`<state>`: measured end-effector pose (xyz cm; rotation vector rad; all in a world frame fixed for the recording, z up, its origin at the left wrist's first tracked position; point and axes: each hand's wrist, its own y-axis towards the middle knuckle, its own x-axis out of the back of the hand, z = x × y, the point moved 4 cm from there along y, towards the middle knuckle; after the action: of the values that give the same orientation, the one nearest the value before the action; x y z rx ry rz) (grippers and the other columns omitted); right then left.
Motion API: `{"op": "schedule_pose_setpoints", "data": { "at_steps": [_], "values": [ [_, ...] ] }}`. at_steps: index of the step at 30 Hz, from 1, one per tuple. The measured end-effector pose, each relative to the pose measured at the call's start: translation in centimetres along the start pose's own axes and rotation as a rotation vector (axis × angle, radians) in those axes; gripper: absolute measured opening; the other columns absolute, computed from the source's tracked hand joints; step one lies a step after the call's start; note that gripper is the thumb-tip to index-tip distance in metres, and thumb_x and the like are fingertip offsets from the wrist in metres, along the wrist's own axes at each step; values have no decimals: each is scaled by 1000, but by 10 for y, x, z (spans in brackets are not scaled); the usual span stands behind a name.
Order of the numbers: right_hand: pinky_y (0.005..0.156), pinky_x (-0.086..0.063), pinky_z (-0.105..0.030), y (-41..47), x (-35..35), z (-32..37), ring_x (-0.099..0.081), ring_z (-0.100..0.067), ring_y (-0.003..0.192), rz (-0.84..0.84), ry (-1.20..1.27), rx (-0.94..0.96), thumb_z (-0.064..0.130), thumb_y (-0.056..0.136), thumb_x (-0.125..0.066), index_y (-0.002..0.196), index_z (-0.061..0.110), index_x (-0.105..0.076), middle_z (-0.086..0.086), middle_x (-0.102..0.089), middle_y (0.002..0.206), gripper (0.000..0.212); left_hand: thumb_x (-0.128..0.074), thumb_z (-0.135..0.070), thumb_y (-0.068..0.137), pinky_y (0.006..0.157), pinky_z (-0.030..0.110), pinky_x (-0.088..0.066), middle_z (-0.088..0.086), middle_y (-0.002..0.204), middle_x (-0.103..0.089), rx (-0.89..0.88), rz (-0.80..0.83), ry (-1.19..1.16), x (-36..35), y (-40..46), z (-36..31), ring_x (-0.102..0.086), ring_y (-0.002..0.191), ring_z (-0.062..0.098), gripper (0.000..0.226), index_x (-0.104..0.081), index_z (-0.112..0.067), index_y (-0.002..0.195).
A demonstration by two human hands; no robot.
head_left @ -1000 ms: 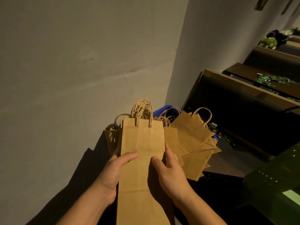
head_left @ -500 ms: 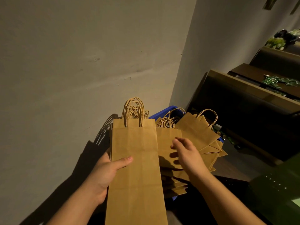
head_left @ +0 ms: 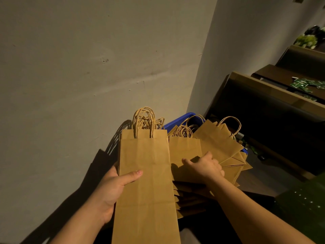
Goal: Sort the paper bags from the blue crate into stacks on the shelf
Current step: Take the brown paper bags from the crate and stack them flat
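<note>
A plain wall fills my left, shadowed low down. My left hand grips a tall bag stack, thumb across the front, the other fingers behind, handles pointing away from me. Just beside it, my right hand rests on a smaller bag, fingers curled at its edge. More bags fan over the blue crate in the corner. Further right, dark wooden shelves step upward, carrying green packets and a plant.
</note>
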<state>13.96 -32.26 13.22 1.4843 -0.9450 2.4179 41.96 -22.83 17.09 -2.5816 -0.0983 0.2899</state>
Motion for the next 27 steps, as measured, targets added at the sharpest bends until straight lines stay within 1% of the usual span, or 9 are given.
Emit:
{"op": "schedule_pose_setpoints", "data": {
  "at_steps": [4, 7, 9, 13, 15, 17, 19, 23, 27],
  "values": [
    [119, -29, -52, 1, -12, 5, -32, -40, 147, 35, -133, -53, 88, 68, -64, 163, 18, -4, -19, -33, 160, 133, -82, -19, 69, 81, 50, -58, 11, 104, -79, 7, -5, 1, 1, 1, 1, -76, 96, 34, 63, -61, -18, 129],
    [119, -29, -51, 4, -16, 5, -33, -39, 146, 52, -113, -87, 81, 63, -76, 163, 18, -6, -17, -34, 157, 138, -83, -21, 68, 87, 55, -57, 10, 103, -79, 9, -8, 7, 1, 0, 1, -75, 99, 35, 64, -61, -20, 129],
    [115, -33, -49, 6, -15, 4, -39, -38, 140, 68, -96, -121, 78, 57, -83, 160, 16, -16, -17, -41, 152, 137, -83, -22, 67, 88, 56, -57, 10, 103, -79, 8, -13, 8, 1, 0, 0, -75, 99, 35, 65, -61, -20, 128],
    [102, -43, -45, 16, -15, 1, -56, -30, 111, 113, -86, -127, 75, 48, -86, 128, 17, -56, -9, -61, 119, 102, -83, -21, 67, 84, 52, -58, 10, 104, -79, 6, -22, -4, 2, 0, 1, -75, 98, 34, 65, -61, -20, 128],
    [97, -44, -46, 18, -17, 1, -58, -26, 98, 128, -28, -113, 72, 48, -86, 111, 21, -63, -5, -64, 105, 84, -84, -21, 67, 85, 52, -58, 9, 104, -79, 7, -29, 1, 3, 0, 1, -75, 99, 34, 66, -61, -20, 128],
    [98, -43, -49, 19, -18, -1, -59, -25, 93, 108, 74, -93, 66, 57, -87, 101, 22, -63, -3, -66, 98, 66, -84, -22, 66, 85, 53, -58, 10, 104, -79, 9, -34, 4, 3, 0, 2, -74, 99, 35, 65, -62, -20, 128],
    [100, -43, -52, 21, -17, -4, -62, -24, 90, 85, 178, -71, 55, 69, -85, 101, 21, -62, -2, -68, 94, 51, -83, -20, 68, 81, 49, -58, 10, 101, -80, 7, -40, -1, 3, 0, 2, -75, 97, 34, 62, -62, -19, 126],
    [90, -58, -51, 23, -7, -11, -66, -27, 91, 21, 303, -44, 41, 76, -84, 115, 19, -57, -4, -65, 97, 52, -82, -20, 70, 76, 46, -58, 9, 99, -80, 4, -38, -11, 3, 0, 2, -76, 94, 33, 59, -63, -19, 125],
    [85, -60, -43, 15, 11, -13, -63, -25, 100, -26, 385, 17, 29, 87, -80, 127, 15, -53, -3, -60, 106, 49, -82, -20, 70, 76, 46, -58, 9, 100, -80, 3, -37, -10, 3, 0, 3, -76, 94, 33, 60, -62, -19, 126]
  ]
}}
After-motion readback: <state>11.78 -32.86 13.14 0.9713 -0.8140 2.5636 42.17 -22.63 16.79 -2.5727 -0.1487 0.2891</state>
